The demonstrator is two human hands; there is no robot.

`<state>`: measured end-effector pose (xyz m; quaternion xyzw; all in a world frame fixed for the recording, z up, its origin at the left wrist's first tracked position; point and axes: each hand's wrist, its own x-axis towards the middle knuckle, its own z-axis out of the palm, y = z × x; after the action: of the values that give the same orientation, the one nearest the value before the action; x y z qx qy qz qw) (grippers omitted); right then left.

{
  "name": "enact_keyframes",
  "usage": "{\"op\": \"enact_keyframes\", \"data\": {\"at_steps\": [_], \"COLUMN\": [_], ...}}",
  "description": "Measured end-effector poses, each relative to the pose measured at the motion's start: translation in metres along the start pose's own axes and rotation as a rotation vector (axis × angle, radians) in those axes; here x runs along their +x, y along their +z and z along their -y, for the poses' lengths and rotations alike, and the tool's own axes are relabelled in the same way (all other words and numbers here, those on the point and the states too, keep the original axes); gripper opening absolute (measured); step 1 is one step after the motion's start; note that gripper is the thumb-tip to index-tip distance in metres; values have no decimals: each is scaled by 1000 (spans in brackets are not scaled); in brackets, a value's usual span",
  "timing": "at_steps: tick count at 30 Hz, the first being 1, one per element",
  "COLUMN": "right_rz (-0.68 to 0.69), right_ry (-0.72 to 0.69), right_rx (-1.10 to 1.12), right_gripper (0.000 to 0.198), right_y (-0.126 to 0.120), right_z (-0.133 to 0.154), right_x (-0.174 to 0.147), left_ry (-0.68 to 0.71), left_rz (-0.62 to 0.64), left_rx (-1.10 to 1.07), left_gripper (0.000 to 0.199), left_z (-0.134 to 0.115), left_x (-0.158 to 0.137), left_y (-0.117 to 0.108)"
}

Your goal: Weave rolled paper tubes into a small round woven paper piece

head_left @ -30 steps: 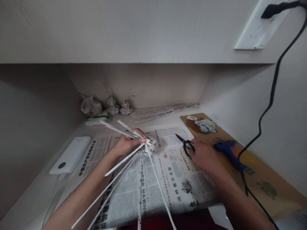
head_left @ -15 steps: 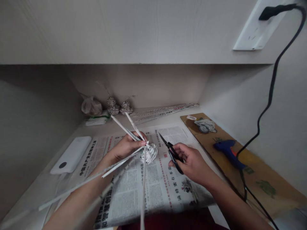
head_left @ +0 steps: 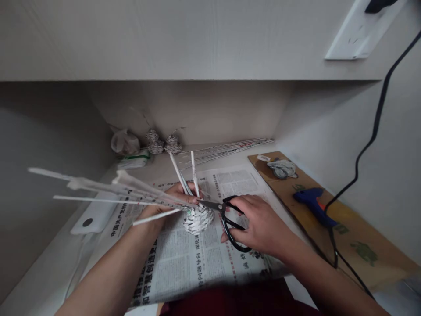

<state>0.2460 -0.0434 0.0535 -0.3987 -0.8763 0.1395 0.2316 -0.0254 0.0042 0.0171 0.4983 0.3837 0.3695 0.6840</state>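
Note:
Above the newspaper [head_left: 177, 267], my left hand [head_left: 180, 193] is closed around the top of a small woven paper gourd [head_left: 198, 219]. Long rolled-paper strips [head_left: 151, 192] fan out from the gourd's top, most to the left and two standing up toward the back. My right hand [head_left: 256, 224] grips black-handled scissors [head_left: 226, 213], thumb and fingers in the loops. Their blades point left and meet the base of the strips by my left thumb. Exactly which strip lies at the blades is too small to tell.
Two finished woven gourds [head_left: 154, 142], a plastic bag [head_left: 124, 142] and paper tubes [head_left: 226, 150] lie at the back. At left is a white power bank [head_left: 95, 215]. A blue glue gun [head_left: 311, 199] with a black cord rests on cardboard [head_left: 348, 245] at right.
The scissors have moved left to the strips' base, and their handles have spread apart. The long strips have swung from hanging low toward me to pointing left.

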Motion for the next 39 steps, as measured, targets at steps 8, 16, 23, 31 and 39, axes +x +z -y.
{"op": "enact_keyframes", "data": {"at_steps": [8, 16, 23, 31, 39], "right_rz": [25, 74, 83, 58, -115], "right_ry": [-19, 6, 16, 52, -49], "right_rx": [-61, -52, -48, 13, -39], "right_gripper": [32, 28, 27, 19, 44], "right_y": [0, -2, 0, 7, 8], "right_z": [-2, -2, -5, -8, -7], "right_x": [0, -1, -2, -6, -13], "left_ry": [-15, -51, -33, -14, 118], "left_rz": [-13, 10, 41, 47, 67], "left_rx": [-21, -35, 6, 48, 20], "left_gripper": [29, 33, 31, 27, 35], "left_z": [-4, -2, -4, -4, -9], "left_x": [-2, 1, -1, -2, 0], "left_y": [4, 1, 3, 2, 2]}}
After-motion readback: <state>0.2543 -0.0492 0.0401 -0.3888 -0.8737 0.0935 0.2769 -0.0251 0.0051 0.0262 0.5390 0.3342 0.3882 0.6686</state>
